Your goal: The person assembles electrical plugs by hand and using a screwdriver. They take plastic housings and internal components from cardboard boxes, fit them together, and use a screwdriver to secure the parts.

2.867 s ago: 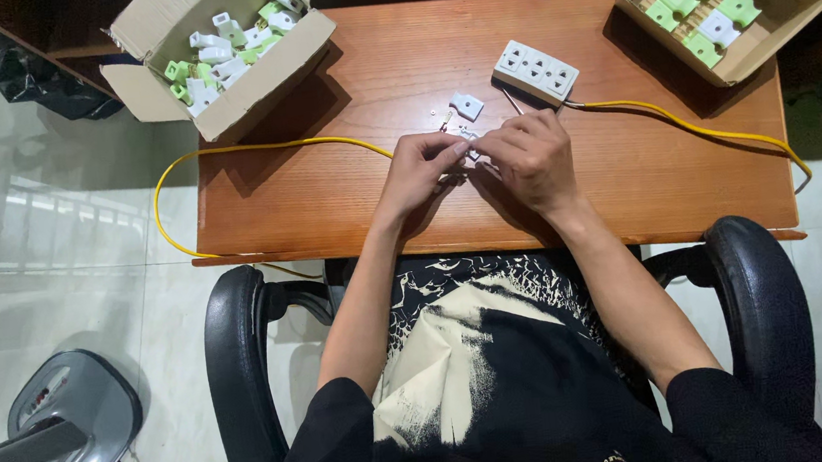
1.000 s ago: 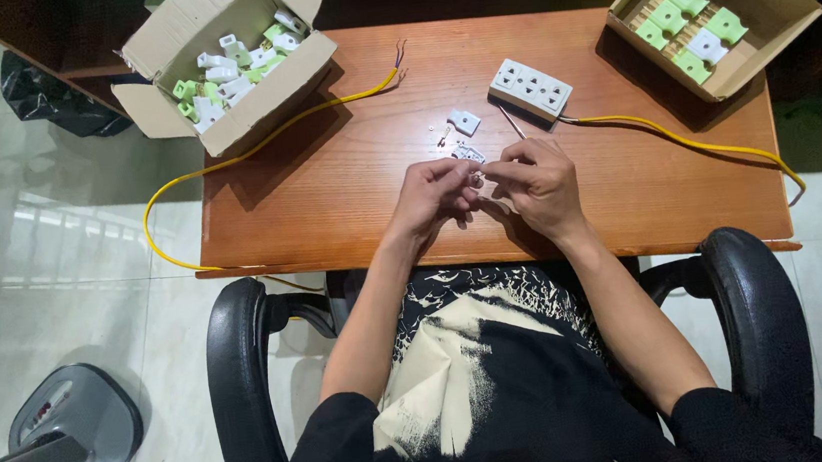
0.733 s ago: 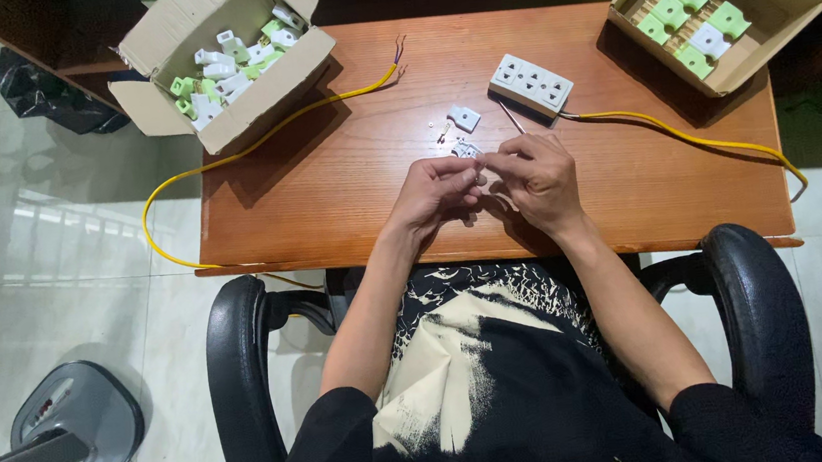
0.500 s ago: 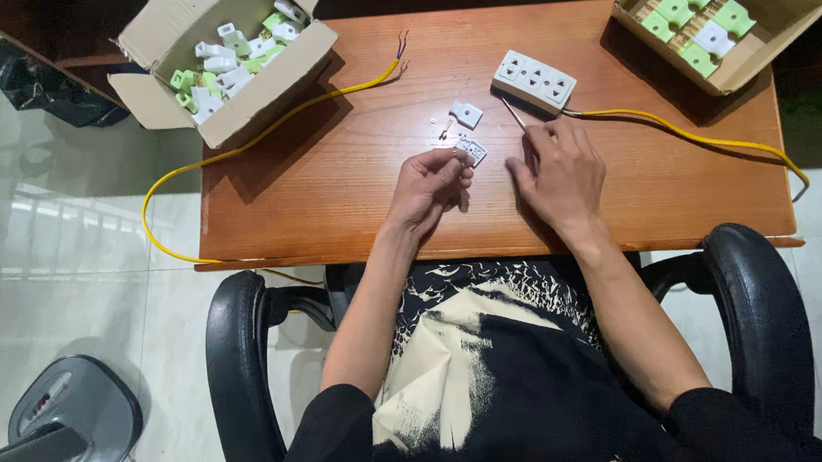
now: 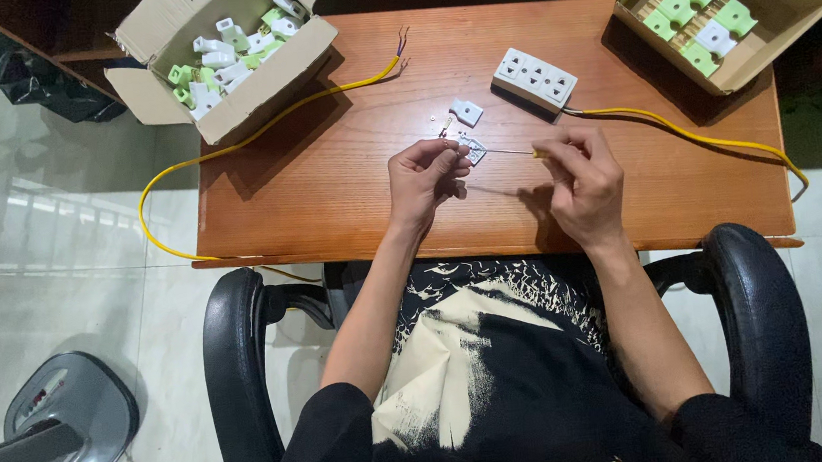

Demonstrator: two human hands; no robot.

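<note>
My left hand (image 5: 423, 178) pinches a small white plug part (image 5: 470, 148) just above the brown wooden table (image 5: 327, 189). My right hand (image 5: 582, 184) holds a thin screwdriver (image 5: 509, 152) with a yellow handle, its tip pointing left at that part. A second small white piece (image 5: 466, 112) lies on the table just beyond them. A white multi-socket block (image 5: 534, 78) rests further back, with a yellow cable (image 5: 683, 132) running off to the right.
An open cardboard box (image 5: 223, 53) of white and green plug parts stands at the back left. Another box (image 5: 726, 5) with green and white pieces stands at the back right. A second yellow cable (image 5: 252, 141) loops off the left edge. Black chair arms (image 5: 234, 379) flank me; a grey fan base (image 5: 68, 420) stands on the floor.
My hands were pressed together over the small part; they have now drawn apart. The right hand moved right, showing the screwdriver. The left hand still holds the part.
</note>
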